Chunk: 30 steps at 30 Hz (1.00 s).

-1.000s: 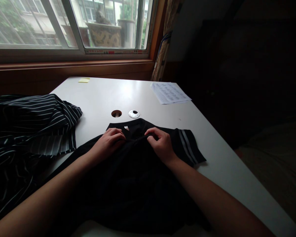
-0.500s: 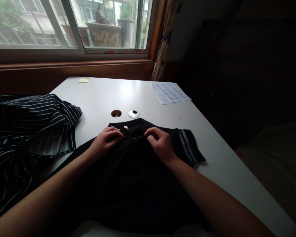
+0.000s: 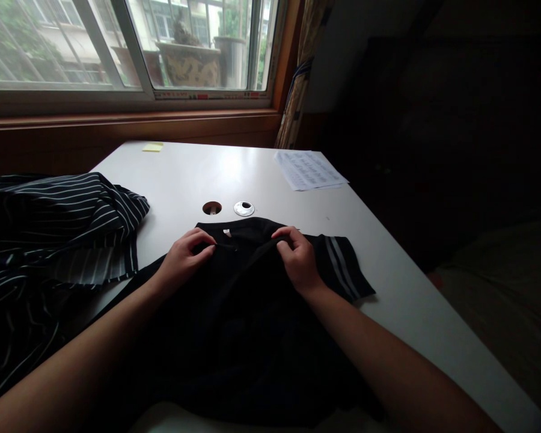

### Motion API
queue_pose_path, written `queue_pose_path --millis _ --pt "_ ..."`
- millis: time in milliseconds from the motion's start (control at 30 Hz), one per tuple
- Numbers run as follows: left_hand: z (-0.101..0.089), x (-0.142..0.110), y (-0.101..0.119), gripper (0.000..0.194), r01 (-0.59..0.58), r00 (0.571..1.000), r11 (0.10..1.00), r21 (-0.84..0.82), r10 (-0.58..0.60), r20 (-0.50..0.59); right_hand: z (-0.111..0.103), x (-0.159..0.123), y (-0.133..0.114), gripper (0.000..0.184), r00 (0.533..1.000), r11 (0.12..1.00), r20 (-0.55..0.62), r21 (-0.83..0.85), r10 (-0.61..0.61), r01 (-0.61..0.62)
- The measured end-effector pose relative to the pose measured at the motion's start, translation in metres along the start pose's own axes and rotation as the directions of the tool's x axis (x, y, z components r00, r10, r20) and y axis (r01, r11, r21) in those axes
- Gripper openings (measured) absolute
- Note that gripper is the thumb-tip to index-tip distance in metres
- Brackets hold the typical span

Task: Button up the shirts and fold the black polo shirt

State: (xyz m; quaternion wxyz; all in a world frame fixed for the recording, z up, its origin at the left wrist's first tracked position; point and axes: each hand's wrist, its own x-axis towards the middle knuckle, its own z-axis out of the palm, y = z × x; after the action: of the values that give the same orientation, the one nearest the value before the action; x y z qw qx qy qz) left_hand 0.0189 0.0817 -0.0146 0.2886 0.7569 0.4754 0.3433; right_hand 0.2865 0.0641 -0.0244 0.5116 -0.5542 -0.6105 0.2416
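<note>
A black short-sleeved shirt (image 3: 243, 313) lies spread on the white table (image 3: 189, 174), its collar toward the window. Two grey stripes band its right sleeve (image 3: 345, 264), and a small white label (image 3: 226, 233) shows inside the neck. At the left of the neckline, my left hand (image 3: 190, 255) pinches the fabric between thumb and fingers. My right hand (image 3: 297, 258) grips the neckline's right side, with the cloth pulled taut and slightly raised between the two hands. The shirt's left sleeve is mostly hidden by my left forearm.
A heap of black-and-white striped clothing (image 3: 63, 222) covers the table's left side. Behind the shirt are a round cable hole (image 3: 211, 208) and a silver grommet cap (image 3: 244, 208). Printed sheets (image 3: 310, 170) lie at the far right corner, a yellow sticky note (image 3: 152, 147) at the far left.
My left hand has shifted left along the neckline, and my right hand has moved slightly right and up. The front neckline has been drawn wider, with a diagonal fold now below it.
</note>
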Motion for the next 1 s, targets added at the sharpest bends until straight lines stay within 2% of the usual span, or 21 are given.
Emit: queue_pose_path --millis 200,333,467,567,667,800,867,1000 --pt "0.003 -0.001 0.002 0.012 -0.041 0.999 0.998 0.052 0.041 0.008 0.001 0.0 0.002 0.022 1.0 1.0 0.005 0.02 -0.019 0.019" --pt "0.007 -0.005 0.004 0.031 -0.17 0.985 0.977 0.129 0.173 -0.01 0.001 -0.001 0.002 0.023 0.997 0.999 0.064 0.019 -0.031 0.03" --pt "0.012 -0.01 0.008 0.044 -0.372 0.928 0.895 0.245 0.352 0.124 0.001 -0.002 0.003 0.023 0.995 0.999 0.091 0.023 -0.045 0.043" --pt "0.017 -0.011 0.01 0.046 -0.442 0.893 0.846 0.299 0.386 0.23 0.002 -0.002 0.004 0.026 0.989 0.998 0.137 0.034 -0.05 0.046" --pt "0.019 -0.011 0.011 0.039 -0.451 0.885 0.837 0.309 0.375 0.275 0.003 -0.004 0.003 0.029 0.971 0.996 0.23 0.064 -0.069 0.056" --pt "0.018 -0.011 0.014 0.027 -0.403 0.905 0.881 0.249 0.343 0.253 0.005 -0.005 -0.001 0.044 0.931 0.982 0.332 0.152 -0.155 0.11" --pt "0.017 -0.01 0.015 0.024 -0.357 0.921 0.909 0.216 0.305 0.241 0.005 -0.007 -0.003 0.058 0.896 0.972 0.396 0.199 -0.2 0.129" --pt "0.021 -0.009 0.012 0.027 -0.235 0.955 0.956 0.178 0.192 0.225 0.005 -0.009 -0.005 0.082 0.796 0.949 0.529 0.261 -0.294 0.177"
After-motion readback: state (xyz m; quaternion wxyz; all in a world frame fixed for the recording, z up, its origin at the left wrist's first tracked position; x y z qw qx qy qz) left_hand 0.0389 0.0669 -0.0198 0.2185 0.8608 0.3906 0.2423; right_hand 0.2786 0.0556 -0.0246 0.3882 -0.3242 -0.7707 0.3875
